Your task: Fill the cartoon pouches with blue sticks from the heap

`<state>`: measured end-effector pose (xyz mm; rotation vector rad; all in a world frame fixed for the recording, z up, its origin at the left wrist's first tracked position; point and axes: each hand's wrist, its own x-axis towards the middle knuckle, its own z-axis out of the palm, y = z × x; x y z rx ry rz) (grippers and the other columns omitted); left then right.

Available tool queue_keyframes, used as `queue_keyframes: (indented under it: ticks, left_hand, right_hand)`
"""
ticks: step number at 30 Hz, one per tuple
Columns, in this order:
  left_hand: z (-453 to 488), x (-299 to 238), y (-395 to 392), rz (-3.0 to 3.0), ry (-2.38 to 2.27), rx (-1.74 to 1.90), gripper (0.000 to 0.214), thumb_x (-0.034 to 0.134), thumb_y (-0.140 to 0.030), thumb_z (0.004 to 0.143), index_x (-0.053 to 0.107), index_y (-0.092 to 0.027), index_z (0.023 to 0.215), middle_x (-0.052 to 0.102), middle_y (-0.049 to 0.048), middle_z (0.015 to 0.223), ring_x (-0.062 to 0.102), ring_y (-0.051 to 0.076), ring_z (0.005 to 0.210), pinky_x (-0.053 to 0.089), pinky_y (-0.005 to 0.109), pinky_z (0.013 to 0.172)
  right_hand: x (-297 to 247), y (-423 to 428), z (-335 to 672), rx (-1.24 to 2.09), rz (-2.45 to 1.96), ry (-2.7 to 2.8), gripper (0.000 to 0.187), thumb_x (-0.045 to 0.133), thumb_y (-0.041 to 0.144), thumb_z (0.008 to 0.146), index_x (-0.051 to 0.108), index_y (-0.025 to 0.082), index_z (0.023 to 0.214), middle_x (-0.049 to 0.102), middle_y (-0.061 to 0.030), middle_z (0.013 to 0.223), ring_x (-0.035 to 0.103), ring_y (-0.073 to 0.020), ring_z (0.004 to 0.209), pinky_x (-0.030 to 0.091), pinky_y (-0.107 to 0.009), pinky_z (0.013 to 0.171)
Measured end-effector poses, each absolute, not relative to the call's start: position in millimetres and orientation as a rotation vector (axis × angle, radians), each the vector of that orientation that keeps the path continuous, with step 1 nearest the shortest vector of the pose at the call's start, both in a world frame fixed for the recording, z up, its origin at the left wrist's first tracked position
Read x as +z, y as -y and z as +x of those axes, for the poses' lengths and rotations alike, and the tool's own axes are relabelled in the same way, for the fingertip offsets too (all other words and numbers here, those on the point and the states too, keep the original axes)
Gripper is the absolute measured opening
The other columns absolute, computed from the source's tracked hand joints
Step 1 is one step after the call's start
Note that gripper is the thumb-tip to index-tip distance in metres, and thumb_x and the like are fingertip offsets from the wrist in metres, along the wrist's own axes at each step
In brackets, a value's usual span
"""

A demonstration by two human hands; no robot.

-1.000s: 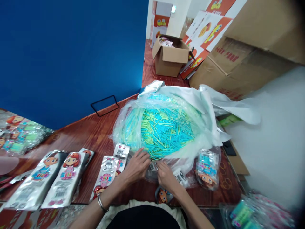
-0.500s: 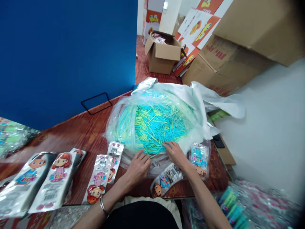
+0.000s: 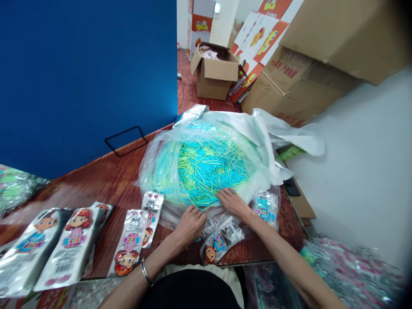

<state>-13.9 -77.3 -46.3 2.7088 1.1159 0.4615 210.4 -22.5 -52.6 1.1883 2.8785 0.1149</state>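
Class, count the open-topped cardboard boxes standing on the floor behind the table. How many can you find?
1. The open cardboard box stands on the floor beyond the blue wall's edge, beside stacked closed cartons. Others may be hidden behind them.

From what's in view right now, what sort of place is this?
Probably a small packing workroom: a big open bag of blue-green sticks, printed foil pouches laid out on the wooden table, cardboard cartons stacked behind.

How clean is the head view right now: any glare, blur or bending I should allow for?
Head view: glare on the silver foil cartoon packets and the clear plastic bag of blue-green sticks; bottom-right pile of packets smeared; edges bend, top-right corner dark; left hand and right hand sharp and evenly lit.
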Motion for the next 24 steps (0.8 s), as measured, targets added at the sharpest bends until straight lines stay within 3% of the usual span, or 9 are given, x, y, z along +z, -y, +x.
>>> queue_keyframes:
  ticks: [5, 10, 16, 21, 24]
  left_hand:
    - [-15.0, -48.0, 77.4, 2.709, -1.106, 0.505, 0.015, 0.043, -0.009, 0.081, 0.051, -0.018, 0.071, 0.058, 0.0039, 0.068, 0.050, 0.019, 0.067, 0.034, 0.034, 0.070]
    - [-16.4, -42.9, 78.3, 2.689, -1.114, 0.460, 0.015, 0.044, -0.008, 0.080, 0.050, -0.018, 0.071, 0.057, 0.0035, 0.068, 0.050, 0.019, 0.068, 0.035, 0.034, 0.070]
    - [-17.8, -36.7, 75.8, 2.648, -1.083, 0.474, 0.016, 0.043, -0.009, 0.081, 0.052, -0.018, 0.071, 0.058, 0.0032, 0.068, 0.051, 0.019, 0.067, 0.036, 0.033, 0.068]
    - [-18.0, -24.8, 72.6, 2.509, -1.090, 0.542, 0.021, 0.040, -0.017, 0.087, 0.056, -0.018, 0.072, 0.062, 0.0039, 0.075, 0.054, 0.018, 0.072, 0.038, 0.032, 0.069]
    - [-17.1, -13.0, 66.9, 2.264, -1.031, 0.616, 0.024, 0.039, -0.022, 0.089, 0.060, -0.018, 0.079, 0.066, 0.0040, 0.085, 0.058, 0.018, 0.079, 0.042, 0.032, 0.073]
  right_hand:
    - [-49.3, 19.8, 207.1, 0.175, 1.131, -2.844, 0.019, 0.040, 0.009, 0.084, 0.056, 0.013, 0.096, 0.059, -0.0101, 0.089, 0.048, -0.0244, 0.091, 0.035, -0.039, 0.085]
    - [-34.0, 11.7, 210.5, 0.062, 1.227, -2.754, 0.022, 0.038, 0.004, 0.081, 0.056, 0.015, 0.087, 0.059, -0.0098, 0.082, 0.048, -0.0238, 0.083, 0.035, -0.039, 0.078]
    - [-14.0, -3.6, 227.3, -0.398, 1.588, -2.665, 0.023, 0.040, -0.001, 0.073, 0.055, 0.017, 0.076, 0.059, -0.0098, 0.079, 0.051, -0.0219, 0.078, 0.036, -0.034, 0.071]
    - [-5.9, -22.8, 233.1, -0.556, 1.848, -2.687, 0.025, 0.027, 0.020, 0.091, 0.051, 0.017, 0.087, 0.061, -0.0075, 0.085, 0.055, -0.0182, 0.079, 0.042, -0.031, 0.071]
    - [-13.4, -21.7, 222.5, -1.152, 2.216, -2.721, 0.031, 0.024, 0.033, 0.092, 0.051, 0.018, 0.085, 0.062, -0.0044, 0.082, 0.058, -0.0175, 0.085, 0.043, -0.033, 0.080]
